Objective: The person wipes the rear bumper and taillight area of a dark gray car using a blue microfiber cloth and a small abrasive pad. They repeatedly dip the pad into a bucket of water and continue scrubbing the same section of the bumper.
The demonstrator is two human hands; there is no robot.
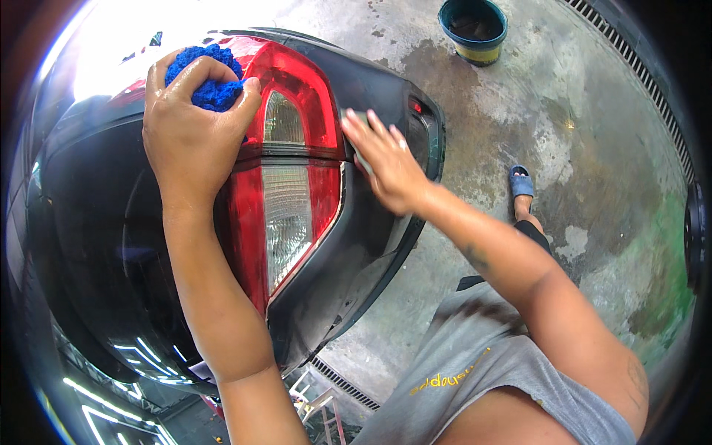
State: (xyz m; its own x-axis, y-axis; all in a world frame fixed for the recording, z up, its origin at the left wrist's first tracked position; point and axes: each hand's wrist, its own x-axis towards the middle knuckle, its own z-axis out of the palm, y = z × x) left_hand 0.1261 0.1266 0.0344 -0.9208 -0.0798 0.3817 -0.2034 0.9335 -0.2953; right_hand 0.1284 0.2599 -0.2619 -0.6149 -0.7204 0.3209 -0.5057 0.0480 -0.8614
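A crumpled bright blue cloth (216, 95) is bunched in my left hand (185, 137), whose fingers curl round it over the upper left part of the red and clear tail light (285, 189). My right hand (393, 167) lies nearly flat on the dark car body (367, 211) just right of the light. Under its slightly blurred fingers shows the edge of a thin grey-green pad (363, 161), mostly hidden by the palm. The black, glossy rear panel (104, 215) of the car spreads out to the left of my left arm.
A dark bucket (488, 55) with a yellow lower band stands on the stained, damp concrete floor (593, 159) beyond the car. My foot in a blue slipper (521, 182) is at right. Drain grates (345, 382) cross the floor. A pale stepladder-like frame (320, 408) stands at the lower edge.
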